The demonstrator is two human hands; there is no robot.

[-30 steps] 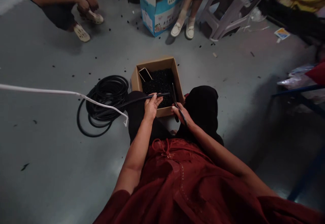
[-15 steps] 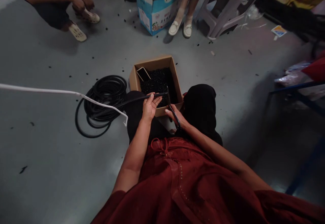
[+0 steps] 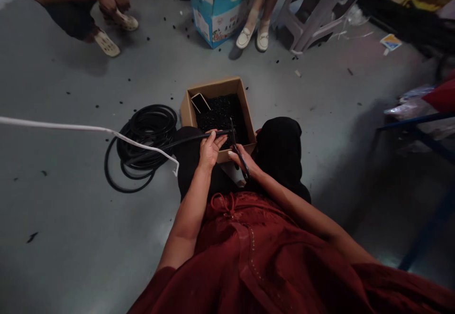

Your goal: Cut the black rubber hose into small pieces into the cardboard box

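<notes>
My left hand (image 3: 210, 151) is shut around a thin black rubber hose (image 3: 188, 141), whose end reaches over a cardboard box (image 3: 213, 87). My right hand (image 3: 239, 159) holds black-handled scissors (image 3: 241, 160), with the blades (image 3: 232, 131) upright beside the hose end. The box sits between my knees, nearly full of short black hose pieces (image 3: 222, 112). A smartphone (image 3: 200, 103) lies on the pieces in the far left corner. The hose runs back to a black coil (image 3: 142, 148) on the grey floor at my left.
A white cord (image 3: 106, 129) crosses the floor and drapes over the coil. Black bits are scattered on the floor. A crouching person (image 3: 74, 5) and a standing person's white shoes (image 3: 252, 39) are ahead, beside a blue-and-white carton (image 3: 220, 5) and a plastic stool (image 3: 313, 15).
My right hand and the scissors have moved left, closer to the hose end, and the blades have tilted toward it. My left hand still grips the hose.
</notes>
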